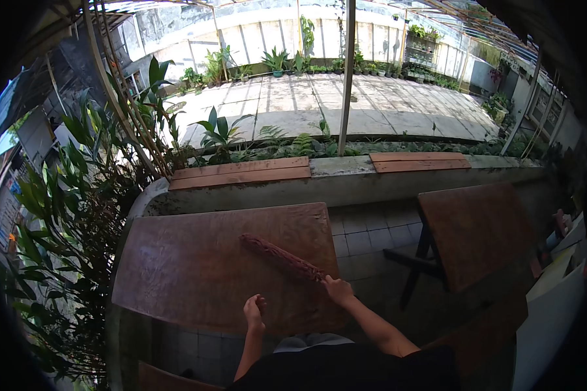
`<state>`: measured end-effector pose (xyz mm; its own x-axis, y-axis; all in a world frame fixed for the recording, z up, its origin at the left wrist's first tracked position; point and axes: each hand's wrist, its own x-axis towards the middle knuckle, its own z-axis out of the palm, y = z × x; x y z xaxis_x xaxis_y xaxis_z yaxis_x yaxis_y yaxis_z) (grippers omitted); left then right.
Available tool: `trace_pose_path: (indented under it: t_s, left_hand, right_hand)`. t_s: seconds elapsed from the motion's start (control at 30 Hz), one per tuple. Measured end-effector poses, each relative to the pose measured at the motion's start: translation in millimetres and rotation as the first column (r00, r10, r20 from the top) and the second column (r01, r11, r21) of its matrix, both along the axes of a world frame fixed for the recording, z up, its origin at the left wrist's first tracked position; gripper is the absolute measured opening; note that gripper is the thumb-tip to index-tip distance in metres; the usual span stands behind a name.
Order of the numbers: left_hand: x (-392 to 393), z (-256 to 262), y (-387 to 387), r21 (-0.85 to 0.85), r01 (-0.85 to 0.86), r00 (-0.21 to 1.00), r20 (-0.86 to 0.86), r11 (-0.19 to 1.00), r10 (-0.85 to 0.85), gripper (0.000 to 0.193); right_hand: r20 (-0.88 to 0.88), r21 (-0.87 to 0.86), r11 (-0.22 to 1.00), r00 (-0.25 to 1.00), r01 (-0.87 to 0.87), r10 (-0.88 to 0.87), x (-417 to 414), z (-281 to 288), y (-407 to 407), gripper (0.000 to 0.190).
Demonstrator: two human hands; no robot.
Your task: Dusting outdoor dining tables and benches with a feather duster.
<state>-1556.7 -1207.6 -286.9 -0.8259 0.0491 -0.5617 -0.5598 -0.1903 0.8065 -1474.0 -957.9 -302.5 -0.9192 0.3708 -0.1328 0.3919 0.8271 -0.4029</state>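
Note:
My right hand (339, 290) grips the near end of a long, dark red duster (283, 256) with a shaggy surface. The duster slants away to the left, and its length lies on or just above the brown wooden table (186, 264); contact along all of it cannot be made out. To the left of that grip, over the table's near edge, my left hand (255, 311) is raised with loosely curled fingers and nothing visible in it.
A second wooden table (477, 234) with dark legs stands to the right across a tiled floor (367, 239). Beyond both runs a low concrete wall (274, 193) topped with plank seats (239, 173). Tall leafy plants (73, 215) crowd the left side. A post (347, 78) rises behind the wall.

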Motion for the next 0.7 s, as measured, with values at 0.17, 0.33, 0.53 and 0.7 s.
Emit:
trace_pose_path:
  t_s: [0.17, 0.33, 0.53, 0.7]
  left_hand:
    - [13, -5, 5, 0.017, 0.033, 0.999, 0.010, 0.999, -0.033, 0.017]
    - [29, -19, -15, -0.017, 0.022, 0.998, 0.059, 1.000, -0.021, 0.016]
    - [34, -31, -36, -0.075, -0.045, 0.995, 0.088, 0.996, 0.052, 0.016]
    - [29, -28, -29, -0.074, -0.034, 0.996, 0.075, 0.997, 0.040, 0.017]
  right_hand:
    - [-0.353, -0.314, 0.849, 0.778, 0.425, -0.519, -17, -58, 11, 0.031]
    - [-0.111, -0.508, 0.753, 0.835, 0.419, -0.539, -12, -50, 11, 0.030]
    - [-0.018, -0.042, 0.958, 0.959, 0.283, -0.284, 9, -9, 28, 0.035]
    - [-0.138, -0.268, 0.791, 0.790, 0.551, -0.597, -3, -30, 15, 0.039]
